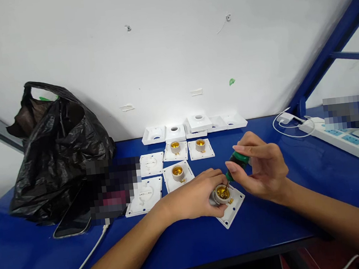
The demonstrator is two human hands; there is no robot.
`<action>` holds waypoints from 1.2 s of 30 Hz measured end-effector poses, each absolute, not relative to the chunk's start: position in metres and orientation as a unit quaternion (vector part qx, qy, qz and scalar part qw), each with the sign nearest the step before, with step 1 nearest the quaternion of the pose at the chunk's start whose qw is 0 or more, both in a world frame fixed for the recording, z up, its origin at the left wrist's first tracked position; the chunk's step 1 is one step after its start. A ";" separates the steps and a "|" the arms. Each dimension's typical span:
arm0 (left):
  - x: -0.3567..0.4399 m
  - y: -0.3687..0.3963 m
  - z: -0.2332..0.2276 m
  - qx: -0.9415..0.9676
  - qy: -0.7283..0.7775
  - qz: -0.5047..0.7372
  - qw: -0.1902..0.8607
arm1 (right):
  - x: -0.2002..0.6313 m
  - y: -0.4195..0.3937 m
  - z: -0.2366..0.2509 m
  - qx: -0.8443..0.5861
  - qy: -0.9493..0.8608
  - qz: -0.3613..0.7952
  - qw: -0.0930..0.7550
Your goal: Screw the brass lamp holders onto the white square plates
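A lamp socket (222, 193) with a brass-coloured inside sits on a square white base plate (235, 208) near the table's front edge. My left hand (201, 194) is closed around the socket's left side and steadies it. In my right hand (260, 169) is a screwdriver (240, 162) with a green and black handle, tilted, its shaft reaching down into the socket. The tip is hidden inside. Just beyond my left hand stands another plate with a lamp socket (178, 173), and two more socketed plates (200, 145) lie farther back.
White square covers (175, 132) line the wall, one stacked on others. Bare white plates (145, 196) lie at left, beside a phone (73, 218) and a black plastic bag (62, 151). A power strip (343, 138) with white cables lies at right on the blue table (185, 253).
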State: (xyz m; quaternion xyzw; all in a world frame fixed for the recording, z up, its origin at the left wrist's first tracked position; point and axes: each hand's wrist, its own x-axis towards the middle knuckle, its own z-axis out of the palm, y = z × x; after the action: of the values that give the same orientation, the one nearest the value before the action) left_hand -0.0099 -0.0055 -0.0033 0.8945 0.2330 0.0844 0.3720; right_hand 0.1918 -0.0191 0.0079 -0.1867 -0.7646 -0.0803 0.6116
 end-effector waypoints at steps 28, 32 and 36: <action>-0.009 -0.005 -0.001 0.892 0.232 0.088 0.378 | 0.194 -0.020 0.005 -0.156 -0.803 0.026 0.575; -0.010 -0.005 -0.001 0.892 0.225 0.092 0.381 | 0.193 -0.020 0.004 -0.138 -0.811 0.015 0.569; -0.010 -0.005 -0.001 0.892 0.223 0.092 0.381 | 0.193 -0.019 0.005 -0.137 -0.810 0.008 0.570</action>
State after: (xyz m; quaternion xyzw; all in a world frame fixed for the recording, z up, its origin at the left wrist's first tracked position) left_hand -0.0099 -0.0053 -0.0009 0.8924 0.2233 0.0924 0.3810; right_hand 0.1927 -0.0192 0.0050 -0.1371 -0.8099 0.0078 0.5703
